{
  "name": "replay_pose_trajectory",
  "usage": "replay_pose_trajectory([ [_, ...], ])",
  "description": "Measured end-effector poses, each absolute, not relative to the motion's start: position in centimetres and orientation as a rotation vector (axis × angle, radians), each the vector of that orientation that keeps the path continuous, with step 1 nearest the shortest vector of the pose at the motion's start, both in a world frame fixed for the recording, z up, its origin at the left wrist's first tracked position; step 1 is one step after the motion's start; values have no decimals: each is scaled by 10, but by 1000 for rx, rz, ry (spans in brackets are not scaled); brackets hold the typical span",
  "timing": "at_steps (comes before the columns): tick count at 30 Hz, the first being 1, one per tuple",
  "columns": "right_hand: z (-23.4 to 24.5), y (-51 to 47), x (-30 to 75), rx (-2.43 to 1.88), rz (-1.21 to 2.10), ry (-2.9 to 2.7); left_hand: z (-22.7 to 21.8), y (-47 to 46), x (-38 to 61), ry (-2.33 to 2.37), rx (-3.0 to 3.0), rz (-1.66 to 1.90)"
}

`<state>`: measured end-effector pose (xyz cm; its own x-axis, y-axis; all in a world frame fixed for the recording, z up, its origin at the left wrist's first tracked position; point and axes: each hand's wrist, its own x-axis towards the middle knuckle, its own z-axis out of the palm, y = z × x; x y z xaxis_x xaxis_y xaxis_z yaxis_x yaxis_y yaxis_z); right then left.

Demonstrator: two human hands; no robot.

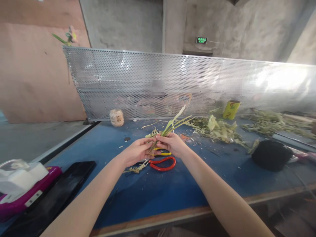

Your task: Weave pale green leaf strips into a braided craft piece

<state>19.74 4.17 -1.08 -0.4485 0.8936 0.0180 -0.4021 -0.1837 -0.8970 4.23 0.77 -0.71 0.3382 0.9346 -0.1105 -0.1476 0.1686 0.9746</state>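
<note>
My left hand (138, 151) and my right hand (171, 143) meet above the blue table (158, 194), both pinching the lower end of a bunch of green leaf strips (174, 123) that fans up and to the right. Right below the hands lie red-handled scissors (163, 163) and yellow-handled scissors (161, 152). A small tuft of dry fibre (135, 169) rests on the table under my left hand.
A pile of leaf scraps (217, 130) lies at the right, with more (274, 123) beyond. A yellow-green cup (231, 109) and a twine roll (117, 117) stand by the perforated metal screen (187, 85). A black pouch (271, 155), dark phone (71, 176), and pink tissue box (23, 191) sit nearby.
</note>
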Motion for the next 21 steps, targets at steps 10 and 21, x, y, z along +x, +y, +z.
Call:
replay_pose_trajectory([
  [10, -7, 39, 202, -564, 1879, -1164, -10, 7, 37, 767, 1024, 709],
  [21, -8, 43, 209, -577, 1941, -1263, -6, 8, 29, 1111, 1521, 824],
])
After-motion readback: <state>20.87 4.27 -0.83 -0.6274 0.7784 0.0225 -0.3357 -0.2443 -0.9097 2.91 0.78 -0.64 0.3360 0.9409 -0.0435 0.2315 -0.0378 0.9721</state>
